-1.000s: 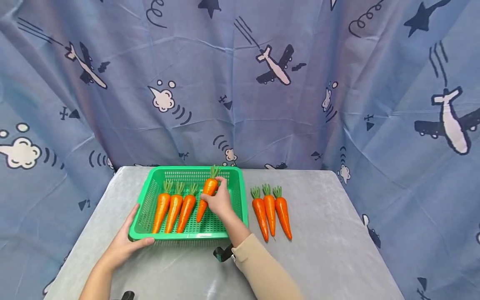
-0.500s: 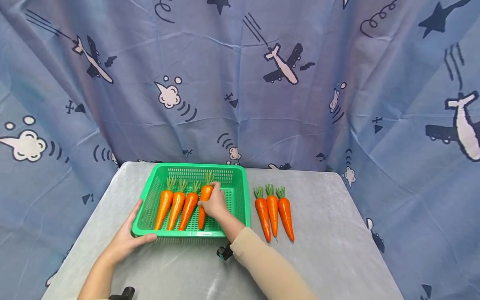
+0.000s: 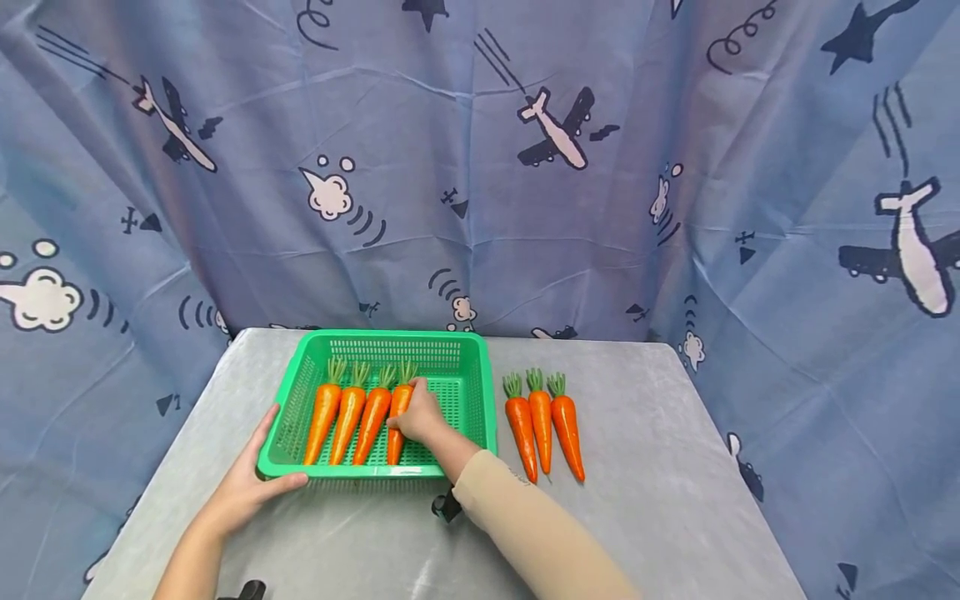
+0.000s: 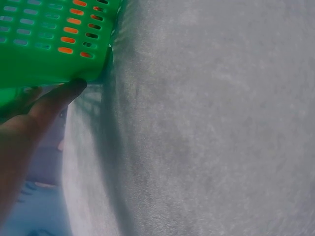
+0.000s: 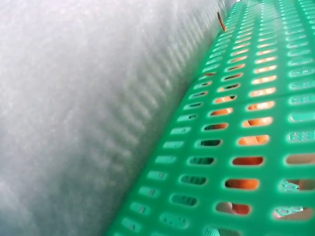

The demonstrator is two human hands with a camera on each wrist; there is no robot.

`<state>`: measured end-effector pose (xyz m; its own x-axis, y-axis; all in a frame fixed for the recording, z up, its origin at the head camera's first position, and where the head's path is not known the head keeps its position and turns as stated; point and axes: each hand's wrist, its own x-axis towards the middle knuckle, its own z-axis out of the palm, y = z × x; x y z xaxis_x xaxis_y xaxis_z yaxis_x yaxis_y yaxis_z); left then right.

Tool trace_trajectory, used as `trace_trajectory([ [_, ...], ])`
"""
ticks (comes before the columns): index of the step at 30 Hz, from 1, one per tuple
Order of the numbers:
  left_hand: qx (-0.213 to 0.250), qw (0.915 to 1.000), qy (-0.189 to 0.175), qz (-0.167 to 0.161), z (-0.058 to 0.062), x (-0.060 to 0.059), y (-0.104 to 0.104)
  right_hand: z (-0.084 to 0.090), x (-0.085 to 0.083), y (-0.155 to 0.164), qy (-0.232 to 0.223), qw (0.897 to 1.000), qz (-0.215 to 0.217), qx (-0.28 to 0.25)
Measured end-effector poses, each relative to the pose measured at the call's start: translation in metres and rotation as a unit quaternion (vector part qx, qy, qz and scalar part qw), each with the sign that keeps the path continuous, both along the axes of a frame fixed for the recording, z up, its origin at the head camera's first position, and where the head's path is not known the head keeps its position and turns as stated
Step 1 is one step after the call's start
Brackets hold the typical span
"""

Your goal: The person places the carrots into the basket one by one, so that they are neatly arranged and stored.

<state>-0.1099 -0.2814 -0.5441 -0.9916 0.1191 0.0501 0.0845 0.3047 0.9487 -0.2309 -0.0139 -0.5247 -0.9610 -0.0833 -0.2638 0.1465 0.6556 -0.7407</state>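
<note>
A green plastic basket (image 3: 360,472) with slotted walls stands on the left half of the table. My left hand (image 3: 243,477) rests at its near left corner, fingers along the left side and thumb along the front rim. In the left wrist view, fingers touch the basket (image 4: 54,64) under its rim. Inside, my right hand (image 3: 422,417) grips an orange carrot (image 3: 402,400) with green stem stubs, its tip toward me. Several more carrots (image 3: 349,417) lie side by side to its left. Through the slots in the right wrist view, orange carrots (image 5: 246,161) show.
Three carrots (image 3: 542,429) lie in a row on the grey table (image 3: 645,467), right of the basket. A blue curtain (image 3: 480,208) printed with aeroplanes hangs behind and at both sides. Dark wrist devices (image 3: 447,506) show below the arms.
My right hand has lowered the carrot into the basket and moved it left, beside the others; it was tilted and is now nearly in line with them. The left hand stays at the corner.
</note>
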Motion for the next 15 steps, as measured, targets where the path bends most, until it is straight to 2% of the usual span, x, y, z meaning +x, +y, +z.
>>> trace_trajectory([
  [7, 0.002, 1.0, 0.0, 0.0, -0.0001, 0.0005, -0.0004, -0.0019, -0.0003, 0.0003, -0.003, 1.0, 0.01, 0.004],
  [15, -0.011, 0.9999, 0.003, 0.002, 0.0, 0.0006, -0.001, 0.0055, 0.0005, 0.0064, 0.014, 0.999, -0.022, -0.045],
])
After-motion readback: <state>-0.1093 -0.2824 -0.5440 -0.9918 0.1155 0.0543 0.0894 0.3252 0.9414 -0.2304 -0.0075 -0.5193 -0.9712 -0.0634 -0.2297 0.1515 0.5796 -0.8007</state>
